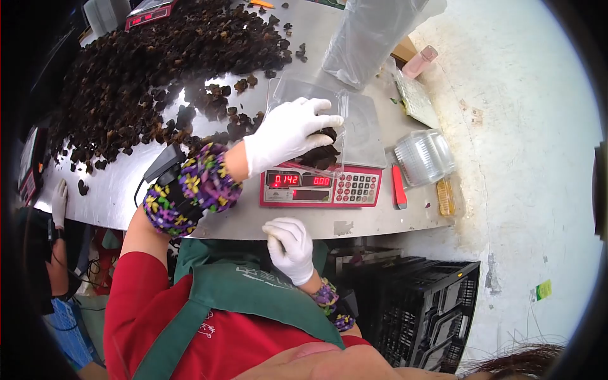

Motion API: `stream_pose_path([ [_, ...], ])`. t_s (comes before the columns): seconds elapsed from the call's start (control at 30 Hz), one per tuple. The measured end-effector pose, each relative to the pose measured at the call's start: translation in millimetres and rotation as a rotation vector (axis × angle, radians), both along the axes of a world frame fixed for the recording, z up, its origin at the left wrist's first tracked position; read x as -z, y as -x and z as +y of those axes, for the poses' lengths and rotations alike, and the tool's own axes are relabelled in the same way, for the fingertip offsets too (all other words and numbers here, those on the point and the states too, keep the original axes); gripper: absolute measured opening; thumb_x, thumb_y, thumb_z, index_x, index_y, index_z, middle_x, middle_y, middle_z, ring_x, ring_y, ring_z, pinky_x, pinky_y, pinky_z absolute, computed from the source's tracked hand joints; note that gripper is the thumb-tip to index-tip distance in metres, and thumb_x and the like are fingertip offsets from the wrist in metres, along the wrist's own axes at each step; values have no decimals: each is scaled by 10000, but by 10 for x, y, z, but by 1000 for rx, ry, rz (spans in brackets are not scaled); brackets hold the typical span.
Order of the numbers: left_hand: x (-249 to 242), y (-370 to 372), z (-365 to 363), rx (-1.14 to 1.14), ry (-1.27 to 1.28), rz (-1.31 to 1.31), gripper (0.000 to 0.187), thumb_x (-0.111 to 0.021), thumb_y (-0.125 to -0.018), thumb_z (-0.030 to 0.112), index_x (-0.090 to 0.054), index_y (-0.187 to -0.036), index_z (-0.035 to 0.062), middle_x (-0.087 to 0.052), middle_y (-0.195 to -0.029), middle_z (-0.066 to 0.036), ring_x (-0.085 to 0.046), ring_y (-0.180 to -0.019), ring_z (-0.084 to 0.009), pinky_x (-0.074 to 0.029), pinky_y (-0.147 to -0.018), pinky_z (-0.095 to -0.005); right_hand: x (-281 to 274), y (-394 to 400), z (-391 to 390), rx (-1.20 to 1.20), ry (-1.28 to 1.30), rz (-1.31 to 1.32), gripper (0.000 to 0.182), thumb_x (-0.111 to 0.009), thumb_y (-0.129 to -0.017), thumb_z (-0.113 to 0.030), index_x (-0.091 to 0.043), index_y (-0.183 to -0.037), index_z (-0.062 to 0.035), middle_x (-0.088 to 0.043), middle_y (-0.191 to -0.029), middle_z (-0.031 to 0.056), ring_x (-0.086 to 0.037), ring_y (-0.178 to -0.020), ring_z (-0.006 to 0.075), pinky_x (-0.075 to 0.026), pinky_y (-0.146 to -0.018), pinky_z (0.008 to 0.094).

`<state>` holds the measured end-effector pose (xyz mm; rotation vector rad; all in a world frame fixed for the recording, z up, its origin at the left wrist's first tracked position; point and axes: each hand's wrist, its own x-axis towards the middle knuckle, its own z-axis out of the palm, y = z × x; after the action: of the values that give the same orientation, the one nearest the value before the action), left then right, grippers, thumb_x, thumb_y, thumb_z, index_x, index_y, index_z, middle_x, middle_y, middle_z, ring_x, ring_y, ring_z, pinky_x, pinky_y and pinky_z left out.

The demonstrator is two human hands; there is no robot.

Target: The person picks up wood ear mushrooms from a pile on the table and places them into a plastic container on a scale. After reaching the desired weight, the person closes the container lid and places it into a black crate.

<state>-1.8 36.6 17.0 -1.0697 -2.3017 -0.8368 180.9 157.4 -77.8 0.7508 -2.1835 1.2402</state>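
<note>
My left hand, in a white glove, reaches over a clear plastic box on the scale. Its fingers curve around dark, crinkled dried wood ear fungus, and some pieces lie in the box under them. The digital scale has a red frame and a grey plate; its display reads 0.142. Close to my green apron, just off the table's front edge, my gloved right hand is closed with the fingers curled in. What it may hold is hidden.
A wide heap of dried fungus covers the table's left side. Right of the scale lie a red-handled tool and stacked clear boxes. A plastic bag stands behind. Black crates are below right. A co-worker's gloved hand shows far left.
</note>
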Motion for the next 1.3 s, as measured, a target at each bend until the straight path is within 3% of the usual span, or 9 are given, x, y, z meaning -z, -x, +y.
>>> stream_pose_path([
  [0.2,99,-535,-651,-160,-312,-36,289,-714,-849,-1,-726,-1122,93,-687,-1147,-106,-654,-1050,-279,-534,-883,-372,79,-106,230,103,-7,-116,206,-688,-810,28,-696,-991,-70,-708,-973,100,-675,-933,303,-542,-818,393],
  [0.27,386,-736,-899,-261,-260,-71,286,-751,-808,23,-734,-1078,117,-697,-1052,-83,-664,-970,-284,-546,-816,-364,131,-89,230,89,-1,-123,201,-684,-812,30,-694,-987,-69,-706,-968,100,-674,-927,303,-540,-818,393],
  [0.43,1179,-1205,-1264,-323,162,-340,577,-812,-760,328,-654,-1294,175,-606,-1264,-126,-570,-1139,-353,-476,-924,-468,208,-32,80,49,33,-172,200,-671,-814,45,-689,-978,-68,-701,-957,101,-669,-904,303,-539,-804,389],
  [0.47,1262,-1275,-1254,-353,271,-187,469,-786,-785,298,-679,-1227,184,-626,-1207,-101,-593,-1071,-312,-478,-875,-468,207,-32,37,33,34,-172,200,-670,-813,48,-688,-976,-68,-700,-955,101,-669,-904,303,-539,-801,388],
  [0.6,1571,-1268,-1239,-404,174,-235,260,-744,-828,244,-694,-1065,152,-640,-1076,-32,-600,-949,-258,-475,-819,-444,146,-12,-89,-8,19,-144,205,-672,-815,42,-687,-989,-65,-698,-950,100,-668,-904,305,-539,-799,391],
  [0.93,1512,-1245,-1393,-263,173,-126,240,-737,-814,177,-699,-1049,139,-639,-1057,-57,-609,-960,-259,-496,-800,-390,-118,-50,349,205,-114,-73,200,-689,-815,33,-696,-987,-69,-707,-979,81,-675,-924,291,-537,-826,389],
  [1.07,1405,-1159,-1410,-321,34,-118,205,-720,-854,61,-703,-1056,94,-672,-937,-50,-639,-866,-215,-524,-777,-336,-352,144,679,333,23,-94,167,-655,-864,50,-693,-995,-44,-705,-981,90,-677,-919,276,-533,-847,350],
  [1.17,1135,-1059,-1285,-276,-941,-883,228,-629,-967,-1,-693,-1183,33,-706,-1108,-21,-634,-1019,-77,-513,-887,-235,-534,246,740,366,234,-171,130,-579,-953,25,-688,-1018,-5,-693,-1007,95,-662,-939,208,-513,-871,318],
  [1.3,552,-704,-996,-188,-837,-532,212,-631,-950,-20,-696,-1150,7,-707,-1131,-61,-656,-1047,-129,-520,-924,-265,-541,312,668,370,246,-137,137,-576,-950,30,-688,-1022,-4,-692,-1005,95,-659,-946,207,-511,-876,321],
])
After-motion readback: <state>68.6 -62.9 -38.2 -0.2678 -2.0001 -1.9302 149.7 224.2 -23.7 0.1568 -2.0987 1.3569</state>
